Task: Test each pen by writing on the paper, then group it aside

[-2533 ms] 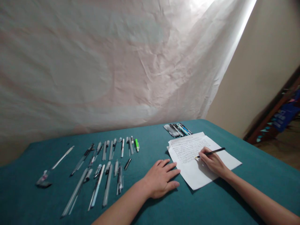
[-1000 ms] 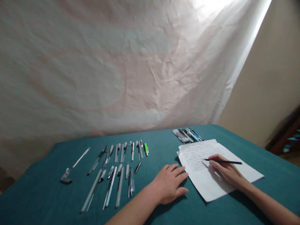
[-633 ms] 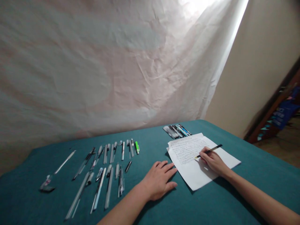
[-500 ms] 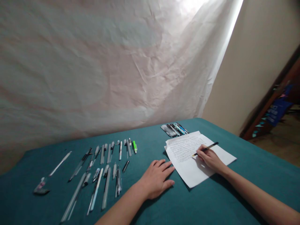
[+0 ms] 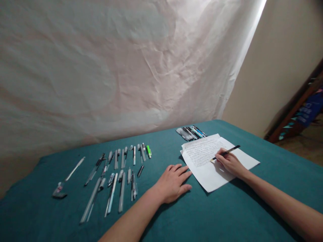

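Note:
Between the fingers of my right hand [image 5: 230,162] is a dark pen [image 5: 233,149], its pale tip down at the written lines on a white sheet of paper [image 5: 209,179]. Handwriting covers the upper part of that sheet, and another sheet lies under it. My left hand [image 5: 174,184] rests flat on the green cloth with fingers spread, the fingertips by the paper's left edge. A short black pen cap [image 5: 140,171] lies to the left of this hand.
Two rows of taken-apart pens and caps lie at left, including a light blue pen barrel [image 5: 112,195] and a bright green piece [image 5: 148,151]. A bundle of pens [image 5: 191,132] sits behind the paper. A white stick-like pen [image 5: 75,168] lies far left. A pale sheet [image 5: 136,74] hangs behind the table.
The whole view has shifted, so the table and things appear slightly higher and further right. My right hand still holds the pen at the paper; my left hand stays flat.

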Available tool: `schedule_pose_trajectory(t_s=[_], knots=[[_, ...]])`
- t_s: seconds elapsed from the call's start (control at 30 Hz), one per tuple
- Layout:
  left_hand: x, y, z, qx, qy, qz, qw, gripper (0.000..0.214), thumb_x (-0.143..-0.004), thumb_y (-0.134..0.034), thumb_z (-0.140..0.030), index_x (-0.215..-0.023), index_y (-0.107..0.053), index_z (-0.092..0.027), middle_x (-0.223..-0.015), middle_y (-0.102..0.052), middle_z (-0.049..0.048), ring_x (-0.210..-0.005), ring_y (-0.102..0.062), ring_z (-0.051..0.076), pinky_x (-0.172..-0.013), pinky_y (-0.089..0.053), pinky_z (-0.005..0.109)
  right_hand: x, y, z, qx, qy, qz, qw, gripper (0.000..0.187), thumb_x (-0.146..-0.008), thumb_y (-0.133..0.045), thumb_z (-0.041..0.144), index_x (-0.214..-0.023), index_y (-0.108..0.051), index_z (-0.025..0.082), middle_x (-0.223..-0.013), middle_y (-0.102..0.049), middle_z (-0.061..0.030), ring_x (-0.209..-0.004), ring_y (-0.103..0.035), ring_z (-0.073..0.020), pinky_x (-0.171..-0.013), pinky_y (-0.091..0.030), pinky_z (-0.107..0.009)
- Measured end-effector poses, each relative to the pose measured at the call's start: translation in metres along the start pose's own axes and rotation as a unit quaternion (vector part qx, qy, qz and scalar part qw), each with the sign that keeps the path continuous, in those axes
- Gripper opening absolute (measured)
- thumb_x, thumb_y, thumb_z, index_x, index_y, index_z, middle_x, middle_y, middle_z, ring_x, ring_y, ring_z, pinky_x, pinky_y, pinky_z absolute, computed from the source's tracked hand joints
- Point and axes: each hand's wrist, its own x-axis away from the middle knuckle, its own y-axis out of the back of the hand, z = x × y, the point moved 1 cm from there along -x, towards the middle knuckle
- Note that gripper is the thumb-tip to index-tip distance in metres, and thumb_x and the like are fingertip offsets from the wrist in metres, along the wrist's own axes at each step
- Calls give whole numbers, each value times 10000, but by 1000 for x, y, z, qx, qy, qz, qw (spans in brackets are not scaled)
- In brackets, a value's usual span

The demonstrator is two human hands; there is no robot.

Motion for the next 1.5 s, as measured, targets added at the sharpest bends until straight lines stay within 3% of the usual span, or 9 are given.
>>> schedule_pose_trajectory(t_s=[0.47,0.53,0.63,0.73,0.9,1.03,1.17,1.33,1.5], knots=[[-1,5,-3,-28,15,5,999,475,-838,-420,-470,-1259,-403,-250,-1342,-405,59,-1215,-344,249,-969,-274,396,2,4,-2,-12,-49,-22,998,240,-785,-469,370,-634,-474,184,-500,-493,32,-455,-463,-103,-455,-370,-216],[0,18,-2,-53,75,18,996,457,-811,-486,-438,-1206,-461,-210,-1318,-427,88,-1191,-379,254,-954,-305,378,3,5,-2,-5,-53,-23,998,258,-788,-476,395,-642,-486,182,-498,-503,26,-450,-474,-107,-441,-372,-217],[8,46,11,-80,236,85,965,310,-754,-583,-324,-1016,-588,-160,-1116,-578,123,-1035,-526,259,-854,-401,343,3,5,-1,8,-43,-39,998,251,-774,-510,426,-733,-515,179,-526,-532,19,-445,-487,-117,-419,-374,-222],[22,72,34,-94,324,117,934,207,-709,-608,-197,-888,-638,-98,-915,-644,183,-880,-608,295,-740,-453,363,2,0,7,15,15,-59,998,264,-744,-563,439,-794,-539,181,-628,-576,-9,-526,-528,-136,-481,-422,-242],[40,85,70,-82,415,133,896,122,-642,-642,-155,-756,-660,-116,-848,-663,179,-860,-619,297,-709,-459,339,3,-24,49,3,94,24,995,262,-744,-583,439,-802,-567,184,-708,-600,-37,-617,-553,-157,-547,-448,-262],[41,74,81,-28,429,93,898,142,-579,-655,-111,-719,-649,-131,-810,-666,149,-832,-618,275,-702,-446,313,7,-56,102,-33,121,131,983,227,-836,-478,387,-874,-563,180,-748,-609,-37,-651,-560,-143,-564,-446,-242],[38,65,86,71,403,20,912,292,-561,-649,-117,-850,-625,-145,-794,-654,93,-788,-606,228,-672,-431,272,11,-89,137,-59,141,206,967,252,-885,-388,348,-996,-553,192,-815,-624,-34,-655,-569,-129,-582,-445,-237],[29,60,87,255,350,-57,900,400,-690,-568,-257,-1078,-537,-164,-692,-617,12,-620,-574,139,-548,-410,211,19,-111,144,-20,241,157,958,191,-875,-388,234,-1002,-527,199,-808,-578,-34,-696,-547,-136,-620,-422,-251],[21,57,83,408,321,-125,845,336,-759,-508,-327,-1053,-550,-169,-787,-625,36,-661,-576,108,-569,-406,191,28,-113,138,19,373,127,919,220,-841,-403,158,-1030,-504,208,-802,-537,-44,-646,-510,-138,-582,-397,-259]])
